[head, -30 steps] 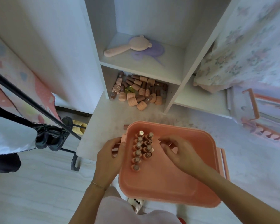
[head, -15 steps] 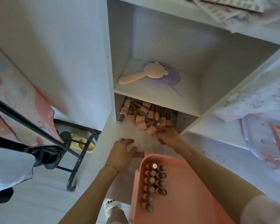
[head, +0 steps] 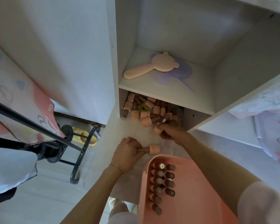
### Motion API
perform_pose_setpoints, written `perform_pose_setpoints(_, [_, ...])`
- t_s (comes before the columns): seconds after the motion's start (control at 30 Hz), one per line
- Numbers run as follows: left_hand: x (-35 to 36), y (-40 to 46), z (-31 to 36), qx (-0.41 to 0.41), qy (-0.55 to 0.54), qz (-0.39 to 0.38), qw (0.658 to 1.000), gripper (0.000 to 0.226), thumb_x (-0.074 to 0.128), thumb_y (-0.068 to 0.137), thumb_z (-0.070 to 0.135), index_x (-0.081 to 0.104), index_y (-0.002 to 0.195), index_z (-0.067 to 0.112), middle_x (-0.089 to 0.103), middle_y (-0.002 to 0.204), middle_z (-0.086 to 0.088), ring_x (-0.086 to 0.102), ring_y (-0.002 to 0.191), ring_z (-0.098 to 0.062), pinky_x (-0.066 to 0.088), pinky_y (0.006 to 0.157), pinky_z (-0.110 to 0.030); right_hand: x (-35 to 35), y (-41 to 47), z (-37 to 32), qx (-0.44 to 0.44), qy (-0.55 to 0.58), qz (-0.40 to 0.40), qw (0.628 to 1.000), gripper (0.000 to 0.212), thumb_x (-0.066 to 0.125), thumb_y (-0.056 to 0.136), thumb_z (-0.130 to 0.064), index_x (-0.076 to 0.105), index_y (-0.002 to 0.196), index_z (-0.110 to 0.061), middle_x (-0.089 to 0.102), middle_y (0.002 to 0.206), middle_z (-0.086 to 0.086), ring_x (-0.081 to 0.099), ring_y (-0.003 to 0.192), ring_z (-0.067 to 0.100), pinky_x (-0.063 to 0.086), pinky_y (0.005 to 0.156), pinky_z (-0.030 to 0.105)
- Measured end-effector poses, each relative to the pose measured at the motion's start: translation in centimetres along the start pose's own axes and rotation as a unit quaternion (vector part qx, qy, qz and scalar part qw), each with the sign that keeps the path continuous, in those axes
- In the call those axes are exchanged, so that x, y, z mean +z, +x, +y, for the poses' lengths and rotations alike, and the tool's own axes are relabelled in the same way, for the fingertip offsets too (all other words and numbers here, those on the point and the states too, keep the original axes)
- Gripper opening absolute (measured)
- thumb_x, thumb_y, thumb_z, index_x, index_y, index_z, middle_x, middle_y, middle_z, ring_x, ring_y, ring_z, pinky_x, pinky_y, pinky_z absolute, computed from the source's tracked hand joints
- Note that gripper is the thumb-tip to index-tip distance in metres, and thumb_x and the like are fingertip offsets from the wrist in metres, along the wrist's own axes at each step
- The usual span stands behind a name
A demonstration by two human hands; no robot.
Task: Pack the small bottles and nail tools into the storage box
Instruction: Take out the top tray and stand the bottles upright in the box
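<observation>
A pink storage box [head: 192, 199] sits low in the head view, with two rows of small brown bottles [head: 162, 183] standing along its left side. My left hand [head: 126, 153] grips a small bottle with a peach cap [head: 153, 149] lying on the white surface just above the box. My right hand [head: 170, 130] is at the mouth of the lower shelf compartment, its fingers curled round small bottles [head: 158, 130], one with a peach cap. A pile of peach-capped bottles [head: 144, 110] lies jumbled in that compartment.
A peach bear-shaped hand mirror [head: 150, 67] and a purple item [head: 176, 75] lie on the upper shelf. A black metal stand [head: 78, 152] with hanging cloth is at the left. Patterned fabric [head: 268, 102] and a pink-handled tray are at the right.
My left hand has taken hold of a bottle lying by the box. My right hand has closed on bottles at the pile's front edge. The view has moved closer to the shelf.
</observation>
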State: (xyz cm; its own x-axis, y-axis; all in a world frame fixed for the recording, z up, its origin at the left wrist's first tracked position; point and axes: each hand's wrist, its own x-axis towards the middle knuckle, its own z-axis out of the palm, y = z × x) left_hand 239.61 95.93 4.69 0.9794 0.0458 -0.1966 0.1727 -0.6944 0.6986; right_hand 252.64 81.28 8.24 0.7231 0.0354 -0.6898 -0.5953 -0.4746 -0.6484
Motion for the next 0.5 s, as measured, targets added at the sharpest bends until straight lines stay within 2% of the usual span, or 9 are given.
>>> perform_pose_setpoints(0.13, [-1.2, -0.6, 1.1, -0.033, -0.124, 0.070, 0.989, 0.022, 0.068, 0.082, 0.021, 0.065, 0.101, 0.010, 0.064, 0.103, -0.003, 0.056, 0.093, -0.014, 0.037, 0.076, -0.008, -0.8, -2.3, -0.2, -0.046, -0.069, -0.026, 0.996, 0.025, 0.060, 0.084, -0.008, 0.055, 0.107, 0.003, 0.054, 0.080, 0.010, 0.053, 0.063, 0.013, 0.047, 0.058, 0.023])
perform_pose_setpoints(0.2, [-2.0, -1.2, 1.8, -0.036, -0.171, 0.117, 0.978, 0.021, 0.070, 0.080, 0.018, 0.065, 0.101, 0.013, 0.066, 0.101, 0.003, 0.059, 0.092, -0.012, 0.041, 0.079, -0.009, -1.2, -3.8, -0.3, -0.091, -0.098, -0.025, 0.991, 0.024, 0.059, 0.084, -0.008, 0.055, 0.105, 0.003, 0.057, 0.081, 0.013, 0.053, 0.063, 0.014, 0.046, 0.058, 0.023])
perform_pose_setpoints(0.3, [-3.2, -2.3, 3.4, -0.017, -0.238, 0.179, 0.954, 0.013, 0.069, 0.080, 0.014, 0.061, 0.089, 0.020, 0.069, 0.091, 0.007, 0.064, 0.089, -0.008, 0.046, 0.078, -0.009, -1.8, -6.2, -0.5, -0.150, -0.129, -0.019, 0.980, 0.023, 0.061, 0.082, -0.008, 0.054, 0.103, 0.000, 0.062, 0.095, 0.021, 0.057, 0.075, 0.023, 0.047, 0.066, 0.032])
perform_pose_setpoints(0.37, [-4.1, -3.2, 4.6, -0.003, -0.288, 0.209, 0.934, 0.016, 0.068, 0.080, 0.014, 0.057, 0.083, 0.025, 0.068, 0.082, 0.004, 0.065, 0.083, -0.010, 0.048, 0.076, -0.012, -2.4, -7.9, -0.4, -0.175, -0.123, -0.022, 0.977, 0.026, 0.063, 0.082, -0.010, 0.051, 0.104, -0.006, 0.061, 0.099, 0.016, 0.060, 0.083, 0.026, 0.050, 0.072, 0.035])
perform_pose_setpoints(0.43, [-4.7, -4.1, 5.9, 0.006, -0.318, 0.233, 0.919, 0.018, 0.068, 0.081, 0.020, 0.054, 0.080, 0.032, 0.065, 0.074, 0.000, 0.065, 0.075, -0.017, 0.051, 0.073, -0.020, -3.3, -10.0, -0.1, -0.201, -0.091, -0.029, 0.975, 0.029, 0.064, 0.083, -0.014, 0.049, 0.107, -0.008, 0.061, 0.100, 0.011, 0.062, 0.085, 0.023, 0.053, 0.068, 0.029])
perform_pose_setpoints(0.5, [-5.3, -5.1, 7.1, 0.019, -0.338, 0.249, 0.908, 0.010, 0.061, 0.082, 0.033, 0.054, 0.080, 0.040, 0.063, 0.070, 0.003, 0.065, 0.067, -0.019, 0.053, 0.066, -0.024, -4.2, -12.1, 0.5, -0.236, -0.058, -0.032, 0.969, 0.025, 0.063, 0.084, -0.015, 0.051, 0.106, -0.012, 0.062, 0.095, 0.006, 0.061, 0.077, 0.009, 0.050, 0.057, 0.016])
